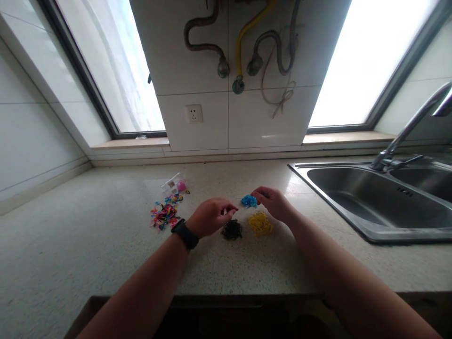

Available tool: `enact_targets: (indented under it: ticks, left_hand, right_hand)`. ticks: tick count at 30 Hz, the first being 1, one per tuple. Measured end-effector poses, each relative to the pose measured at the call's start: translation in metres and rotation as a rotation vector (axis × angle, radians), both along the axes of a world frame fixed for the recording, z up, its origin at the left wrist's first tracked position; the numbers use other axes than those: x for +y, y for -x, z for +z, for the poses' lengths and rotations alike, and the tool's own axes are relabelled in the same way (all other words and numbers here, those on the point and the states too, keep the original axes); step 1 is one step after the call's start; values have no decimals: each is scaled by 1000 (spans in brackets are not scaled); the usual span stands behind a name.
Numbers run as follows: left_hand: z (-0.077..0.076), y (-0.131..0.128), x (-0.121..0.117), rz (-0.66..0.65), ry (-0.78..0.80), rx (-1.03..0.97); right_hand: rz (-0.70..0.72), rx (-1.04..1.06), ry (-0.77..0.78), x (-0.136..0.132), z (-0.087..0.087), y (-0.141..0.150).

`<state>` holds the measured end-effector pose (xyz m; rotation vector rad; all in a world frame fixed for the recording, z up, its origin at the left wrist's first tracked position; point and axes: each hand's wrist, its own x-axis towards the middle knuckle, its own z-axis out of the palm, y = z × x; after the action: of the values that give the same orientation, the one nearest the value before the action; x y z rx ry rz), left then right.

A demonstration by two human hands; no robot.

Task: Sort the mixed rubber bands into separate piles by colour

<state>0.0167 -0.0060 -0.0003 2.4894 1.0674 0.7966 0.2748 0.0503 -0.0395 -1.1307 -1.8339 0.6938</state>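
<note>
My left hand (213,215), with a black watch (185,234) on its wrist, hovers just above and left of a pile of black rubber bands (232,230). Its thumb and index fingertip come together in a pinch; anything between them is too small to make out. My right hand (273,201) is at the right edge of a pile of blue rubber bands (249,201), fingers curled together and touching or nearly touching it. What those fingers hold, if anything, is hidden. Below the right hand lies a pile of yellow rubber bands (260,223).
A heap of mixed-colour rubber bands (165,214) spreads on the countertop (116,235) at the left. Behind it sits a clear plastic container (172,182) with a pink item (181,185). A steel sink (353,202) with a faucet (406,127) is at the right.
</note>
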Motion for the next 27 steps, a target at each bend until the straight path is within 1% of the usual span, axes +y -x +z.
enact_targets:
  ticks: [2,5,7,9,11,14,17,19,21,24,27]
  left_hand:
    - [12,4,0,-31,-9,44]
    - [33,21,6,-13,-12,106]
    - [42,40,13,56,-40,160]
    - [46,65,21,144,-64,188]
    - [43,94,28,220,-50,196]
    - [33,134,32,285,-2,218]
    - [19,162,29,319,-3,223]
    - [12,173,26,337,17,246]
    - [8,179,25,334,31,316]
    - [8,184,24,333,32,392]
    - [11,185,23,293,61,438]
  right_hand:
    - [0,7,13,-2,1,1]
    - [11,17,29,-6,4,3]
    - [15,22,26,-8,6,3]
    - [11,26,18,-8,7,3]
    - [7,34,11,-8,8,2]
    - [6,27,-1,-8,10,3]
    - [17,-15,-3,-9,11,3]
    - [31,-39,6,-9,11,2]
    - [37,-56,14,-7,9,0]
    - [34,-77,15,-3,6,-4]
    - [24,-76,-2,1,6,-8]
